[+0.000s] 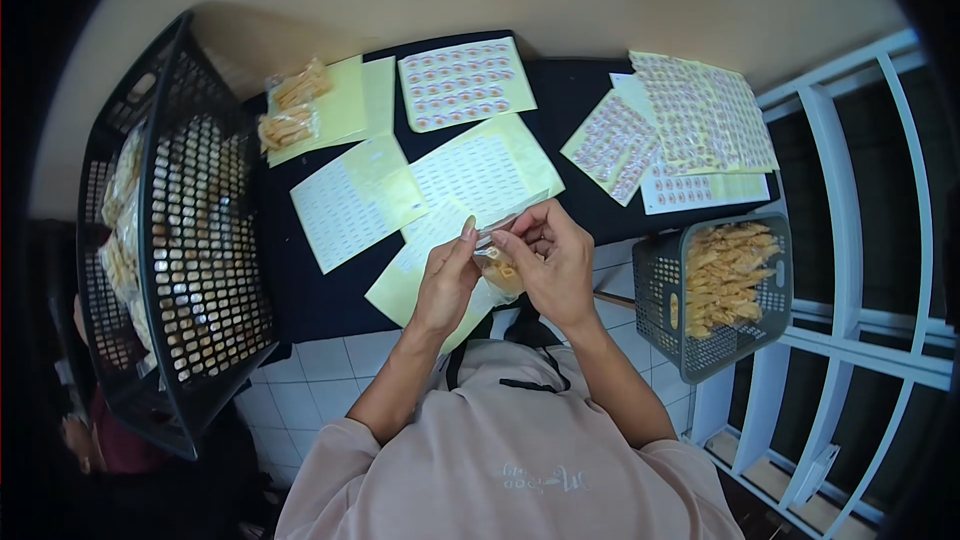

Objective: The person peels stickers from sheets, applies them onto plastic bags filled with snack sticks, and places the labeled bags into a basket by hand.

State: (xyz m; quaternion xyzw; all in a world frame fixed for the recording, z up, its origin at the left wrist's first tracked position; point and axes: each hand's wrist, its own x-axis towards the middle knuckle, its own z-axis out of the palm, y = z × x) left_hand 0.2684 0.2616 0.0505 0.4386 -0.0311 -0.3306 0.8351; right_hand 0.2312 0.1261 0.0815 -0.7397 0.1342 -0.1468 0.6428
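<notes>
The fingers of both hands are closing on one clear packet [503,278] at its upper edge: the left hand [447,287] is pinching one side, its thumb standing up along the edge, and the right hand [558,265] is pinching the other side, thumb and index bent together. The other fingers of the left hand are mostly hiding behind its thumb, so how they are curling I cannot tell.

The packet is hanging between the palms, its long axis seemingly running from the pinched edge back toward the wearer's body, its yellowish filling lying at the near end. Both hands are touching the edge, but the filled part is sitting closer to the right palm, so the right hand looks the better placed over it.

Beyond the fingers, a label sheet [472,175] is lying on the dark tabletop [290,305], with a second sheet [350,208] resting to the left and a sticker sheet [465,80] lying farther off. Outward again, the right crate [660,285] is holding more packets beside the tabletop, and the left crate [205,270] is standing on the other side.
</notes>
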